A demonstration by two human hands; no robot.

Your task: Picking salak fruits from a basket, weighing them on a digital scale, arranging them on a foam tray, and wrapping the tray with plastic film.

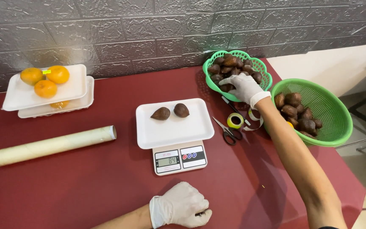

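1. The right hand (244, 87), in a white glove, reached into the smaller green basket (263, 73) at the back of the desk (85, 191); its grip was curled down among the brown fruits (229, 63), but I could not tell whether it had closed on one.
2. Those fruits were dark brown, scaly-skinned and drop-shaped with a pointed tip, heaped in the basket.
3. Two fruits on the tray (171, 112) lay side by side, near each other, on a white foam tray (174, 129) that sat on a small digital scale (179, 159) with a lit display.
4. The left hand (181, 205), also gloved, rested on the desk near the front edge, its grip closed into a loose fist; a small dark thing showed at its fingers, too small to make out.
5. A larger green basket (333, 123) to the right held more of the same fruit.
6. Between tray and baskets lay scissors (227, 132) and a roll of yellow-green tape (235, 121).
7. At the left, stacked white foam trays (75, 91) carried oranges (45, 80), one bearing a small yellow-green sticker.
8. A long pale roll (49, 146) lay in front of them.
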